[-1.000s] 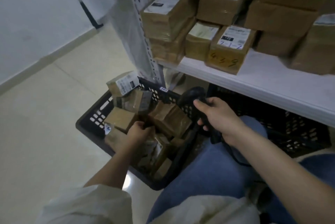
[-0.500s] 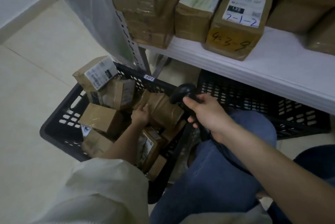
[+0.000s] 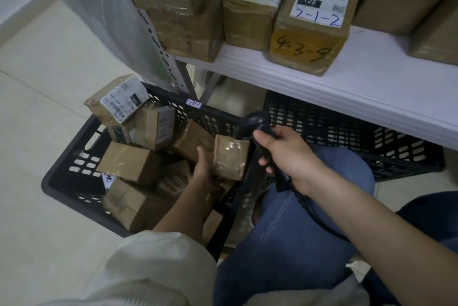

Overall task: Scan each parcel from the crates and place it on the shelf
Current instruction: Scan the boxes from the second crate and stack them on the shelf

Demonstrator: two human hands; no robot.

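A black crate (image 3: 62,157) on the floor holds several taped brown parcels. My left hand (image 3: 205,169) is inside it and grips a small brown parcel (image 3: 230,157) at the crate's right side, lifted on end. My right hand (image 3: 287,157) holds a black barcode scanner (image 3: 255,123) just right of that parcel, its head close above the parcel's top edge. The white shelf (image 3: 347,92) above carries several stacked parcels, one marked 4-3-9 (image 3: 307,43).
A second black crate (image 3: 371,137) sits under the shelf at the right. The shelf's perforated metal post (image 3: 171,62) stands behind the first crate. My knee in blue jeans (image 3: 297,219) is beside the crate. Pale tiled floor (image 3: 37,82) lies to the left.
My left hand has raised a brown parcel toward the crate's right side, next to the scanner. The view has tilted down and closer to the shelf.
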